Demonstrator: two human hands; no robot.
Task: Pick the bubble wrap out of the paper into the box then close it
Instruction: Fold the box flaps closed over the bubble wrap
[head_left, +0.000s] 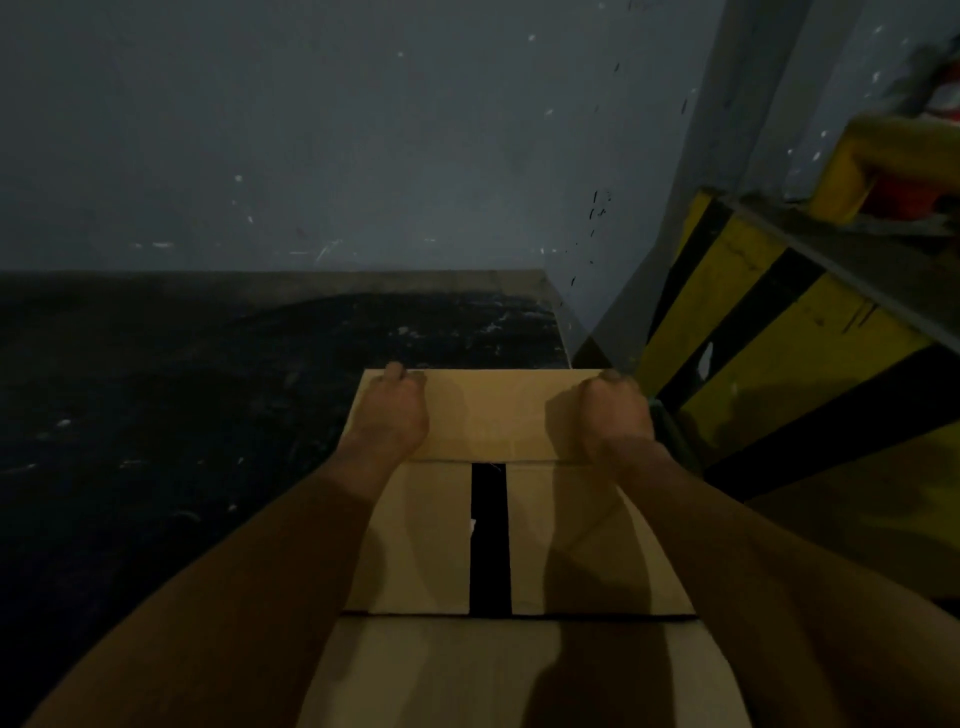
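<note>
Box (427, 545) under L hand (390, 411), R hand (616, 415)

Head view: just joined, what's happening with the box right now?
A person is closing the brown cardboard box. The left hand and right hand each grip the far edge of its far flap, which lies over the two side flaps; these leave a dark gap between them. The near flap looks not yet folded. No bubble wrap shows.
</note>
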